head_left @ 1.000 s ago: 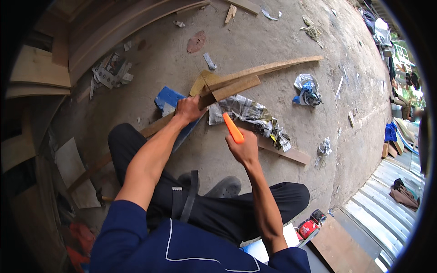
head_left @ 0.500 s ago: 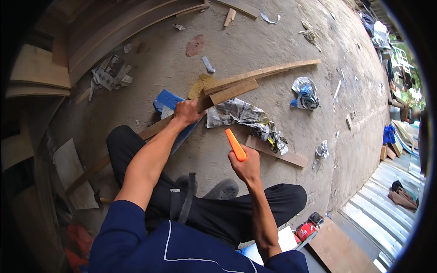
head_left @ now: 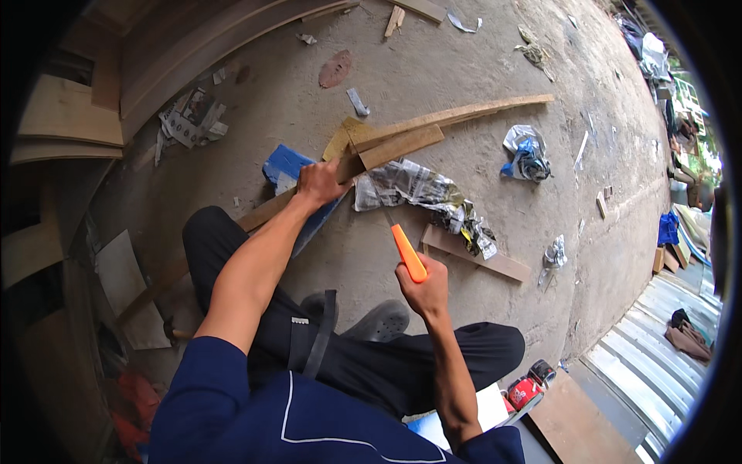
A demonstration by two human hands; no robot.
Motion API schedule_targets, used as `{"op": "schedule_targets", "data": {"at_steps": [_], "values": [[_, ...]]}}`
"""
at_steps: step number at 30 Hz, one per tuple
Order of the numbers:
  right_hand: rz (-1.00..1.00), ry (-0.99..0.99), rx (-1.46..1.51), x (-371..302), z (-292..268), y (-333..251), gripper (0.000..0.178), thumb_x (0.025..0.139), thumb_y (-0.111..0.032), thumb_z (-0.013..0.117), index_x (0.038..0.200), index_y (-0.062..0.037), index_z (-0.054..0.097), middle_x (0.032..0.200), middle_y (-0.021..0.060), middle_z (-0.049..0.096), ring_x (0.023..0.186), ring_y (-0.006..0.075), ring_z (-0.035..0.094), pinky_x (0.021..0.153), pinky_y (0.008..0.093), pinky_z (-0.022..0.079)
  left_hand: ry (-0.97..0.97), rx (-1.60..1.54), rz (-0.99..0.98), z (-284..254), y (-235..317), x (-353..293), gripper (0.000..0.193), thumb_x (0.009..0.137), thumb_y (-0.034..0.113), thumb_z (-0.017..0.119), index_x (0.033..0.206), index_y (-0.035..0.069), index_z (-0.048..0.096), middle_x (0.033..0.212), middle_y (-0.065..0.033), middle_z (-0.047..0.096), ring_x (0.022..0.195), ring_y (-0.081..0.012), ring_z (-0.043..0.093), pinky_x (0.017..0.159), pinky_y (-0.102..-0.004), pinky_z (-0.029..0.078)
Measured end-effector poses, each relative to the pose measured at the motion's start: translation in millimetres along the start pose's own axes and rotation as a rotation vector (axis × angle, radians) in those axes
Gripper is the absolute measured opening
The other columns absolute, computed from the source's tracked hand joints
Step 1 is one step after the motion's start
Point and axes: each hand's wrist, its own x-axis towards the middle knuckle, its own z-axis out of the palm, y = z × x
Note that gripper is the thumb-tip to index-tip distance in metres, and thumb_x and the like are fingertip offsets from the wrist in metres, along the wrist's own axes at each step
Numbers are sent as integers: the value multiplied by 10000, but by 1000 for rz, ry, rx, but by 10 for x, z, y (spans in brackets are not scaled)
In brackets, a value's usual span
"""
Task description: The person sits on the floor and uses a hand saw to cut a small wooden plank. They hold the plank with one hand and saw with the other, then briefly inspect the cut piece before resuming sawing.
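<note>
My left hand is closed over a long wooden strip, pressing it down across a blue board. The strip's end juts out to the right beyond my fingers, with a dark line across it near the hand. My right hand is wrapped around the orange handle of a hand saw. Its thin blade shows nearly edge-on, pointing up toward the strip; where the tip ends I cannot tell. Crumpled newspaper lies just right of the strip.
Another long wooden piece lies behind the strip, beside a yellow piece. A short plank rests right of the saw. A hammer lies at left. Plastic scraps litter the concrete, and corrugated metal is at right.
My right hand has drawn the saw slightly back toward me and to the right, and more of its thin blade shows. My left hand keeps its hold on the strip.
</note>
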Motion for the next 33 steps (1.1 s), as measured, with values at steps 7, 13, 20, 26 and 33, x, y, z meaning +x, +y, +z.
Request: {"op": "schedule_targets", "data": {"at_steps": [7, 13, 20, 26, 33], "values": [[-89, 47, 33, 3, 134, 422, 144, 757, -131, 642, 705, 2, 625, 534, 99, 539, 465, 178, 535, 507, 315, 437, -19, -68, -51, -4, 85, 1, 459, 717, 465, 755, 888, 55, 641, 761, -204, 684, 741, -382, 688, 652, -483, 545], [-57, 30, 82, 72, 207, 390, 145, 763, -145, 645, 729, -5, 629, 553, 123, 569, 478, 215, 582, 520, 322, 457, -9, 12, -82, 39, -25, -77, 487, 707, 498, 747, 902, 64, 645, 786, -217, 685, 767, -384, 684, 673, -481, 542], [10, 36, 184, -48, 174, 373, 146, 766, -151, 654, 755, -7, 634, 593, 162, 589, 525, 264, 620, 537, 351, 470, -27, -7, -71, -3, 46, 8, 495, 692, 482, 767, 889, 47, 638, 759, -211, 680, 754, -379, 684, 678, -475, 543], [-135, 57, -13, -414, -245, -40, 123, 755, -109, 652, 718, -1, 607, 534, 97, 520, 463, 175, 540, 504, 293, 432, -13, -10, -78, 11, 7, -29, 484, 690, 481, 769, 884, 57, 637, 749, -204, 678, 724, -376, 682, 646, -472, 544], [-145, 71, 112, -30, -133, 214, 132, 768, -100, 638, 712, 7, 584, 525, 81, 499, 456, 139, 503, 493, 283, 415, -4, -21, -63, 44, 6, 1, 482, 692, 485, 762, 912, 73, 644, 751, -185, 685, 724, -364, 688, 651, -464, 552]]}}
